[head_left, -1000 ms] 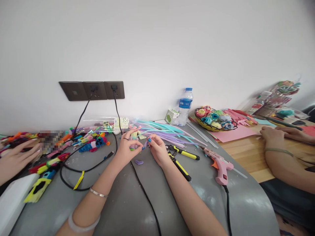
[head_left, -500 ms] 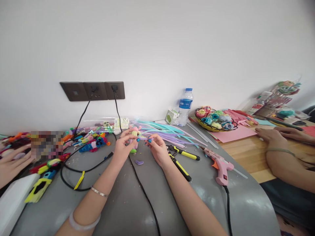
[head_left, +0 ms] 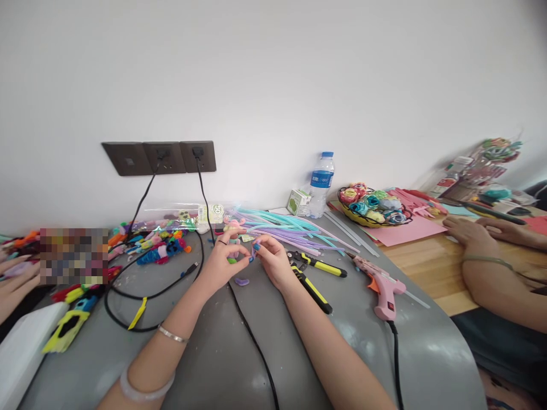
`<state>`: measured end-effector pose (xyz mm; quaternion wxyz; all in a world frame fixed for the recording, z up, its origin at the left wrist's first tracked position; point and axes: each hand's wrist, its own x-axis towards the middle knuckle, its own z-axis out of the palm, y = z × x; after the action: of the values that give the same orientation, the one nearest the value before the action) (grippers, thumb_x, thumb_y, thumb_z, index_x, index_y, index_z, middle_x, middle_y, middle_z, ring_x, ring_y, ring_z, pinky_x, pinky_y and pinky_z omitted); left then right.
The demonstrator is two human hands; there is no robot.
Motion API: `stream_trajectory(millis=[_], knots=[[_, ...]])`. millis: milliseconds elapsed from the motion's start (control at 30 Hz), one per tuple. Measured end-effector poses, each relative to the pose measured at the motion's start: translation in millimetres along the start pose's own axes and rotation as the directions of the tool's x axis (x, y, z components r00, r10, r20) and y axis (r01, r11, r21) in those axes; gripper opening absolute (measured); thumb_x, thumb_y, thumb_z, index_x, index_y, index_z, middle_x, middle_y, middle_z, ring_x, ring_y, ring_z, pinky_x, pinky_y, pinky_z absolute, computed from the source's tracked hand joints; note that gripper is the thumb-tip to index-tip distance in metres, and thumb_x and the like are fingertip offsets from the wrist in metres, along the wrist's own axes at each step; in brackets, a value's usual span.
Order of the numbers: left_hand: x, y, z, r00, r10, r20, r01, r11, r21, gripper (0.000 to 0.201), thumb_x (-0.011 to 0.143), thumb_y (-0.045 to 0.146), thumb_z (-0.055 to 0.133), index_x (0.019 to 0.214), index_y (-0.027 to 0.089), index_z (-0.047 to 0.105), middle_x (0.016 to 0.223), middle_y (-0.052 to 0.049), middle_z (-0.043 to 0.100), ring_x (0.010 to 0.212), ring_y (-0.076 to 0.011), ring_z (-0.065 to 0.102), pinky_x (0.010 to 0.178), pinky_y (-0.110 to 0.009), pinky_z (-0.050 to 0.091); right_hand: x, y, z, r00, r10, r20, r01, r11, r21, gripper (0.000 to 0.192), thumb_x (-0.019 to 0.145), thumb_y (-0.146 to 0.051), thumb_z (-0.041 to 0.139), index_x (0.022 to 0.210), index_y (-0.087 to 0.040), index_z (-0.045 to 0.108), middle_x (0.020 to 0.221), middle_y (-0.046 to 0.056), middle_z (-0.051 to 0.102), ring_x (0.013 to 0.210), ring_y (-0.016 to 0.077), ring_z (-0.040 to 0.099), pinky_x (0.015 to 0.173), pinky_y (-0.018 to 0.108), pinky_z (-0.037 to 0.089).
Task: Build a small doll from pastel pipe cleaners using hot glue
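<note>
Between my two hands is a short piece of light purple pipe cleaner (head_left: 255, 247), bent and partly covered by fingertips. My right hand (head_left: 274, 263) pinches it between thumb and finger. Thumb and forefinger of my left hand (head_left: 223, 263) close on its lower end. Just behind my left hand a pink-and-yellow fuzzy figure (head_left: 234, 223) is partly hidden. A loose purple fuzzy piece (head_left: 241, 282) lies on the grey table (head_left: 205, 347) below my hands. Beyond them spreads a pile of purple and turquoise pipe cleaners (head_left: 286, 226).
Yellow-and-black pliers (head_left: 314, 290) and a pink glue gun (head_left: 387, 290) lie right. A black cable (head_left: 252, 336) crosses the table. Behind stand a water bottle (head_left: 322, 185) and a flower basket (head_left: 370, 206). Other people's hands (head_left: 470, 236) rest at right; another hand (head_left: 19, 285) is at left.
The purple piece, stretched level between my hands before, is now bent up at my right fingertips. My left fingers have shifted right and slightly down, closer to my right hand.
</note>
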<state>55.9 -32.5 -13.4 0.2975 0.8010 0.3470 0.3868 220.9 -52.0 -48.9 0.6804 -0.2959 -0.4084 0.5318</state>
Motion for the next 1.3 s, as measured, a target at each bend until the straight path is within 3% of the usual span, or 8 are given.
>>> stream_trajectory(millis=[200, 367, 600, 733, 1000, 1167, 1300], knots=[[2, -7, -4.3, 0.979, -0.064, -0.191, 0.052, 0.997, -0.064, 0.014, 0.082, 0.028, 0.065, 0.086, 0.025, 0.079, 0.133, -0.008, 0.061, 0.123, -0.0283, 0.056, 0.109, -0.047, 0.044, 3, -1, -2, 0.993, -0.004, -0.118, 0.014, 0.996, 0.089, 0.030, 0.066, -0.044, 0.088, 0.080, -0.025, 0.069, 0.069, -0.004, 0.064, 0.065, 0.0137, 0.056, 0.064, 0.027, 0.040], [3, -9, -2.2, 0.964, -0.117, -0.240, 0.078, 0.983, -0.164, 0.014, 0.082, 0.031, 0.067, 0.085, 0.023, 0.078, 0.131, -0.009, 0.063, 0.122, -0.0282, 0.059, 0.107, -0.046, 0.046, 2, -3, 0, 0.998, -0.007, -0.068, 0.011, 0.998, 0.062, 0.030, 0.066, -0.043, 0.088, 0.079, -0.026, 0.067, 0.074, -0.003, 0.066, 0.066, 0.0147, 0.058, 0.065, 0.028, 0.041], [3, -8, 0.9, 0.965, -0.148, -0.216, 0.100, 0.970, -0.222, 0.011, 0.082, 0.032, 0.065, 0.080, 0.023, 0.071, 0.134, -0.009, 0.062, 0.130, -0.0315, 0.055, 0.109, -0.053, 0.043, 1, 0, 1, 1.000, -0.026, -0.017, 0.026, 1.000, -0.018, 0.029, 0.068, -0.045, 0.087, 0.078, -0.025, 0.068, 0.076, -0.001, 0.065, 0.069, 0.0160, 0.058, 0.067, 0.030, 0.042], [2, -4, -0.5, 0.980, -0.107, -0.166, 0.074, 0.979, -0.190, 0.010, 0.082, 0.031, 0.063, 0.078, 0.023, 0.067, 0.139, -0.010, 0.058, 0.131, -0.0308, 0.054, 0.109, -0.052, 0.044, 0, -1, 1, 1.000, -0.021, -0.020, 0.021, 1.000, -0.009, 0.028, 0.068, -0.045, 0.086, 0.079, -0.025, 0.069, 0.077, -0.001, 0.065, 0.069, 0.0154, 0.057, 0.067, 0.029, 0.042], [-3, 8, 3.4, 0.999, 0.033, 0.018, -0.034, 0.997, 0.074, 0.011, 0.083, 0.021, 0.063, 0.073, 0.023, 0.066, 0.152, -0.006, 0.045, 0.144, -0.0323, 0.037, 0.117, -0.054, 0.033, -1, 0, 0, 1.000, 0.001, -0.001, -0.001, 1.000, -0.027, 0.021, 0.067, -0.040, 0.086, 0.075, -0.025, 0.074, 0.078, 0.000, 0.068, 0.076, 0.0176, 0.058, 0.075, 0.032, 0.045], [-1, 2, 3.4, 0.992, 0.032, -0.124, -0.021, 0.996, 0.088, 0.008, 0.083, 0.020, 0.064, 0.080, 0.023, 0.071, 0.145, -0.008, 0.051, 0.140, -0.0312, 0.043, 0.118, -0.052, 0.033, 1, -4, 0, 0.994, -0.009, -0.111, 0.014, 0.999, 0.046, 0.026, 0.065, -0.039, 0.088, 0.077, -0.025, 0.069, 0.079, -0.001, 0.068, 0.072, 0.0160, 0.056, 0.068, 0.029, 0.043], [1, -4, 2.1, 0.976, -0.029, -0.217, 0.025, 0.999, -0.024, 0.010, 0.083, 0.027, 0.064, 0.083, 0.024, 0.073, 0.142, -0.008, 0.054, 0.134, -0.0311, 0.050, 0.114, -0.050, 0.039, 1, -7, 2, 0.996, -0.020, -0.092, 0.030, 0.993, 0.110, 0.027, 0.064, -0.034, 0.090, 0.072, -0.024, 0.066, 0.079, -0.002, 0.067, 0.070, 0.0135, 0.055, 0.068, 0.027, 0.041]])
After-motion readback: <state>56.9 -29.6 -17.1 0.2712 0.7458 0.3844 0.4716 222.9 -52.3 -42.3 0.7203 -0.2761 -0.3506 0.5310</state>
